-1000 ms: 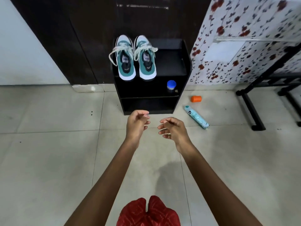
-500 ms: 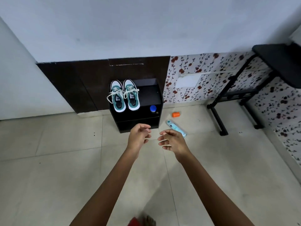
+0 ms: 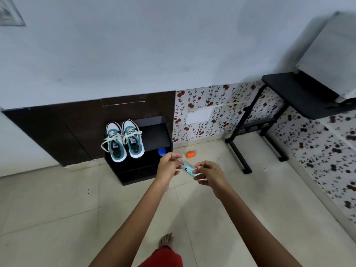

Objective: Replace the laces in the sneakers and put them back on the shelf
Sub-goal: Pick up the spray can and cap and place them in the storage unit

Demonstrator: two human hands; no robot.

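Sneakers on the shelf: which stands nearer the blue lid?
The right-hand sneaker; the left-hand sneaker, at the shelf's edge, is farther from the blue lid.

A: What lies on the floor (image 3: 48,209)?
B: On the pale tiles there is a small orange container (image 3: 191,154). Near it, toward the camera, a light teal tube (image 3: 188,169) lies on its side, partly hidden.
A: And to the left of the orange one?
B: A round blue lid (image 3: 161,151). What is under it, I cannot tell.
A: The right side?
B: A black bench (image 3: 285,87) on a black metal frame stands before flowered wallpaper (image 3: 221,105). A dark brown panel (image 3: 57,128) covers the wall further left.
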